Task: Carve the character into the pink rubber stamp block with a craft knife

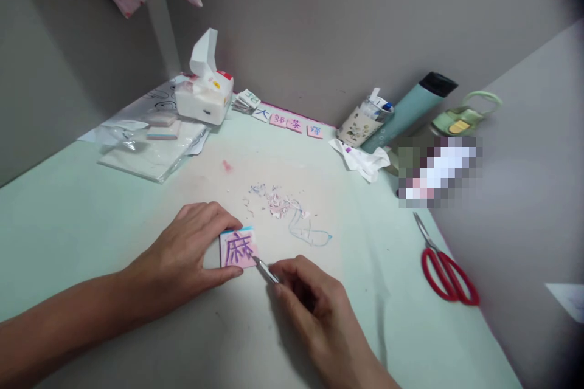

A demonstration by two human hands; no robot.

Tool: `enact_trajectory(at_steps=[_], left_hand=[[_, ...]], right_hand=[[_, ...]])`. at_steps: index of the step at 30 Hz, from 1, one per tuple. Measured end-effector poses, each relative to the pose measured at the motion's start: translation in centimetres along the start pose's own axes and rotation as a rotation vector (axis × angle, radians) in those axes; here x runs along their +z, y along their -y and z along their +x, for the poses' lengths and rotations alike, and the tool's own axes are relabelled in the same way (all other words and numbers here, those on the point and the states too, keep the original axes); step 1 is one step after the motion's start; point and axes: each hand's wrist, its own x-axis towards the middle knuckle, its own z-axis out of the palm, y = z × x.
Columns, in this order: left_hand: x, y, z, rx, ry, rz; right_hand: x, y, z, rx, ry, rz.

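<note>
Carving step: left hand [187, 258] — fingers clamped on the pink square rubber stamp block [238, 249], beside the shavings [276, 200]; right hand [314, 301] pinching a slim metal carving knife [265, 270] at its corner — steady pressure needed.

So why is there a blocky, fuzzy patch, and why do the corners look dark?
Head view: the pixelated patch is blurring done on purpose beside the scissors; top and lower right corners darken at the lens edge; soft light, faint shadow under the right hand.
</note>
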Motion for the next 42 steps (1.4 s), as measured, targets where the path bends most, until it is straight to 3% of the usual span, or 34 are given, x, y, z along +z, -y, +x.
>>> enact_trajectory(at_steps=[7, 13, 16, 21, 42], left_hand=[[-0.6, 1.3, -0.2, 0.033, 0.125, -0.016], [-0.4, 0.9, -0.4, 0.015, 0.094, -0.038], [-0.3, 0.6, -0.5, 0.011, 0.051, -0.045], [-0.5, 1.2, -0.4, 0.060, 0.132, -0.032], [-0.1, 1.6, -0.4, 0.066, 0.088, 0.003]], right_hand=[[-1.2, 0.5, 0.6, -0.009, 0.021, 0.012], [-2.6, 0.2, 0.5, -0.104, -0.168, -0.071], [-2.0, -0.1, 0.3, -0.217, -0.124, -0.215], [-0.8, -0.4, 0.2, -0.430, -0.049, -0.510], [1.3, -1.7, 0.1, -0.510, -0.160, -0.770]])
